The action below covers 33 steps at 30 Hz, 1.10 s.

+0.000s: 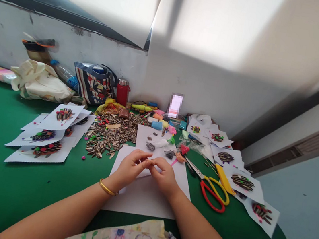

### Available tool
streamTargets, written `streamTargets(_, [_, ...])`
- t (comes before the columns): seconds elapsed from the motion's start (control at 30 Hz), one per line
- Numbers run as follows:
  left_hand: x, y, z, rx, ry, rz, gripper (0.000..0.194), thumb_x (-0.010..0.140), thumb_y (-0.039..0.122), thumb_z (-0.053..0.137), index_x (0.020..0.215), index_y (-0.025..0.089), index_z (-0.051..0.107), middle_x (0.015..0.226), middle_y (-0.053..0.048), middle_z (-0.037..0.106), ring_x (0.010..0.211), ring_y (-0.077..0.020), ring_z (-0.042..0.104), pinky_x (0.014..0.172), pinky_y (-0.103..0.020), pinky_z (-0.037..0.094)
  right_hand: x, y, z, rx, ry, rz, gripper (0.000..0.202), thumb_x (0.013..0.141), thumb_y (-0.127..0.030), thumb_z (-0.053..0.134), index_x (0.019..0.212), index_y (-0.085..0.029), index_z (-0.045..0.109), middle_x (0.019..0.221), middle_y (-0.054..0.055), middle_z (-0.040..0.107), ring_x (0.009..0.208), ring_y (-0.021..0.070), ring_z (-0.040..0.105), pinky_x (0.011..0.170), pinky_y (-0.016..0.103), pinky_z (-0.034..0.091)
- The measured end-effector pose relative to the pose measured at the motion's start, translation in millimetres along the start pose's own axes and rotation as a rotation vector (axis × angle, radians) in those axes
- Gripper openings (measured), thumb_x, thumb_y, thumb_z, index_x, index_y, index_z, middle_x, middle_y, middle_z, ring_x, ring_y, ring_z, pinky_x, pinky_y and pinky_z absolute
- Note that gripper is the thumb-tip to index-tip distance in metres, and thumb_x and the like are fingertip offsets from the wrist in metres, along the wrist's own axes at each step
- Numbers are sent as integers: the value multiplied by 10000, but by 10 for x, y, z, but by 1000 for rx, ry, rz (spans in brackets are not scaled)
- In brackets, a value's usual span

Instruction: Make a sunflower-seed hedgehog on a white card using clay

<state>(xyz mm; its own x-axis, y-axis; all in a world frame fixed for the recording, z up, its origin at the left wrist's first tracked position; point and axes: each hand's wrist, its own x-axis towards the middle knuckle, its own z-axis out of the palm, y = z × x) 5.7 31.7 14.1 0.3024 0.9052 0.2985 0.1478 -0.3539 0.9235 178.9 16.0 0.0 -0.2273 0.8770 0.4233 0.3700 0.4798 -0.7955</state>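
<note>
Over the white paper [157, 207], my left hand [131, 168] and my right hand [165, 176] meet at the fingertips. Both have curled fingers pressed together, and whatever may be between them is hidden. Just beyond, a second white sheet [143, 132] carries grey lumps of modelling clay [169, 154]. Near my right hand are an orange clay lump [180, 157] and a red one [185, 149]. Scissors with red and yellow handles [213, 194] lie to the right. A pile of striped sunflower seeds [115, 134] spreads out beyond my left hand.
Paper sheets with seed-and-clay figures are stacked at left [62, 154] and lined up at right [266, 219]. A yellow-handled tool [224, 179] lies by the scissors. Along the wall stand a red flask [122, 93], a patterned bag [95, 84] and a cream bag [39, 85].
</note>
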Motion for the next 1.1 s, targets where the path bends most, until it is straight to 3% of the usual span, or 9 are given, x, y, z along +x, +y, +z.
streamTargets(0.1, [-16,-4,14,25,-28,46,309,866,372,651,1139,232,691,952,-51,618,878,-173,598,746,-290,496,-6,0,13,-79,25,3,139,895,-283,589,800,-214,665,828,32,672,816,186,596,773,314,447])
streamTargets(0.2, [-15,1,5,72,-33,72,179,872,350,646,960,228,742,867,-37,622,830,-163,587,749,-286,484,-8,-30,18,-146,2,-3,148,885,-264,586,766,-211,656,767,22,650,777,182,579,739,310,432])
streamTargets(0.33, [8,5,-26,32,-7,25,191,869,361,651,790,217,747,796,-29,644,821,-170,596,791,-299,478,0,-48,3,-97,-24,-17,133,878,-354,637,837,-231,670,819,14,670,821,187,585,768,313,433])
streamTargets(0.6, [11,-7,-19,-13,-36,20,297,855,375,663,1118,248,712,934,-46,630,870,-175,600,756,-292,489,6,-22,-5,-55,63,-5,183,909,-348,587,797,-221,657,806,25,664,800,180,598,760,309,456])
streamTargets(0.7, [4,-21,-18,15,-19,55,188,855,358,662,975,249,757,876,-37,614,832,-165,592,741,-285,487,0,-37,10,-144,31,-25,231,899,-323,585,695,-215,604,709,9,613,738,169,565,715,298,435])
streamTargets(0.8, [11,-40,-31,22,13,43,164,854,366,664,855,246,776,842,-37,613,821,-165,595,769,-296,491,0,-46,12,-134,23,-21,209,900,-340,597,734,-216,619,737,7,621,760,166,567,729,293,432])
streamTargets(0.87, [19,-47,-35,8,16,14,186,859,381,655,868,239,775,864,-46,630,842,-174,606,777,-303,498,2,-40,6,-90,38,-10,189,901,-364,608,785,-218,642,780,10,641,788,166,580,750,291,439])
streamTargets(1.0, [21,-41,-18,-21,-8,2,309,834,384,680,1109,247,714,956,-57,667,885,-186,619,754,-302,507,0,-4,6,-88,70,9,202,891,-361,616,756,-212,631,768,9,635,771,165,580,742,294,441])
streamTargets(1.1, [16,-30,-8,21,-11,26,230,825,381,691,1000,243,748,885,-44,648,820,-170,603,706,-282,491,-10,18,21,-130,57,-4,182,880,-307,608,726,-209,622,749,10,623,764,168,571,738,301,439])
